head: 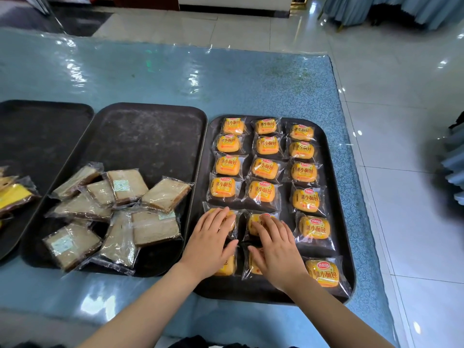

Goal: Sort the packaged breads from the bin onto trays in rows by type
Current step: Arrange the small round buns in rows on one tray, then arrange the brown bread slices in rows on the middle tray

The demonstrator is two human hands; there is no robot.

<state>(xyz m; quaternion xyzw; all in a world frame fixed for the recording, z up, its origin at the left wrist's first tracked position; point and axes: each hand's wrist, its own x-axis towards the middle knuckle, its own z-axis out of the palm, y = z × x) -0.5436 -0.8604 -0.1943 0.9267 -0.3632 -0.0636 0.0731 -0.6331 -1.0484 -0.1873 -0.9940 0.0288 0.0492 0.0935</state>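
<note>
A dark tray (334, 172) on the right holds several yellow small-bread packets (304, 172) laid in three rows. My left hand (213, 239) lies flat on a packet in the left row near the front. My right hand (275, 247) lies flat, fingers spread, on a yellow packet (253, 223) in the middle row. Neither hand has a packet lifted. The middle tray (150, 136) carries a loose heap of several clear-wrapped brown sliced-bread packets (155, 228) in its near half.
A third dark tray (37, 131) at the left edge shows part of a yellow-and-brown packet (15, 197). The trays sit on a blue, plastic-covered table (175, 79). The table's right edge borders white floor tiles (401, 121).
</note>
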